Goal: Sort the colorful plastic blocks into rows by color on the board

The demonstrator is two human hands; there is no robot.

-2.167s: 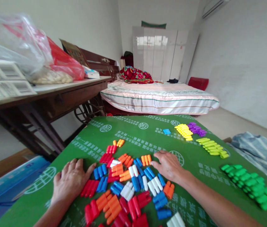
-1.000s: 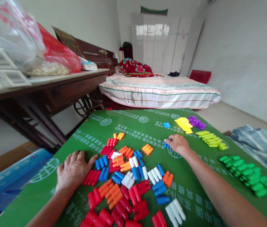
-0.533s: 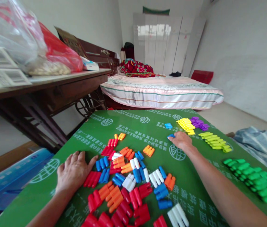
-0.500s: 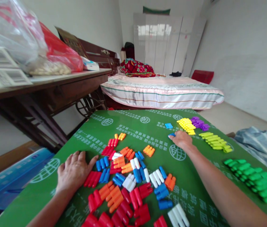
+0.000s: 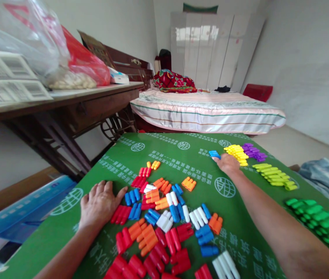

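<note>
My left hand (image 5: 99, 204) rests on the green board (image 5: 155, 153) with its fingers spread, beside a loose heap of ribbed plastic toy pieces. Close to its thumb lie a blue piece (image 5: 132, 197) and a red piece (image 5: 120, 214). Farther off, my right hand (image 5: 228, 162) pinches a small blue plastic piece against the board. That piece touches or nearly touches another blue piece (image 5: 214, 154); the fingers partly hide where they meet. Just behind the right hand is a stack of yellow pieces (image 5: 237, 154).
Purple pieces (image 5: 254, 152), lime pieces (image 5: 274, 175) and green pieces (image 5: 320, 223) lie in rows along the right side. Red, orange, white and blue pieces fill the near middle. A sewing-machine table (image 5: 94, 95) stands left, and a bed (image 5: 208, 112) lies beyond.
My right hand has carried the blue piece forward to the other blue piece. The view has shifted slightly left; my left hand stays on the board.
</note>
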